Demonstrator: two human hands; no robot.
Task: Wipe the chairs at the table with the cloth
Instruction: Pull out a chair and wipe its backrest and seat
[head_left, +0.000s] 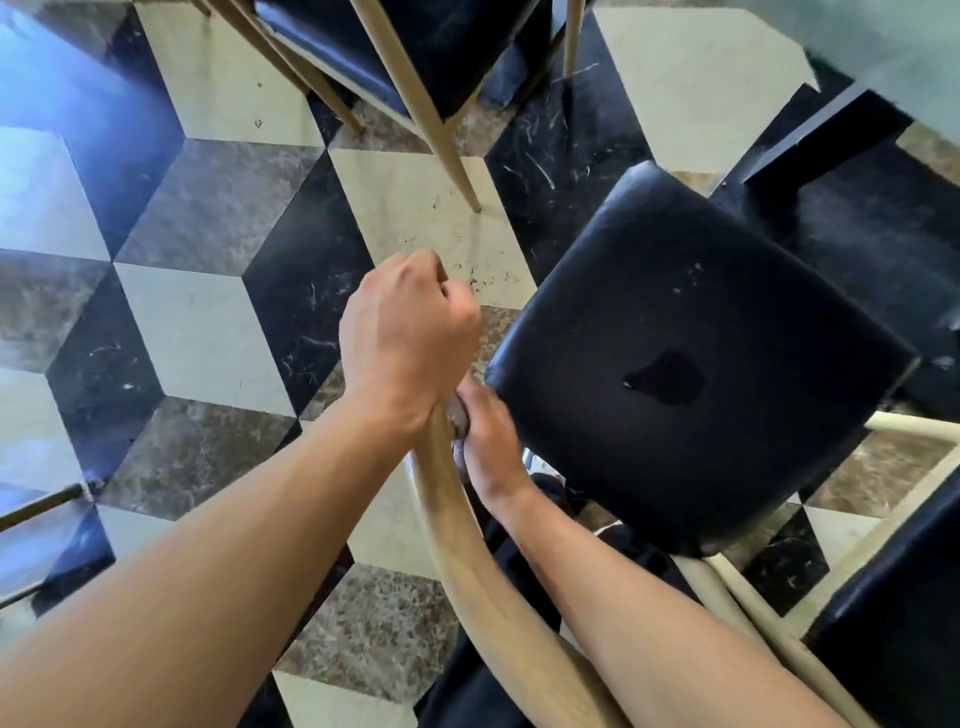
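Right now the step in hand looks like wiping the curved wooden backrest of the chair with the black seat. The left hand is clenched round the top of that rail, steadying it. Just below that grip, on the seat side of the rail, the right hand presses against the wood, and a small grey scrap showing between the two hands is probably the cloth; most of it is hidden, so I cannot tell whether the right fingers curl round it or only press it flat. The seat lies just beyond the right hand, and the table edge is well past it. The next move probably calls for sliding the cloth along the rail away from the left grip, toward the body, keeping pressure on the wood while the left hand holds the chair steady.
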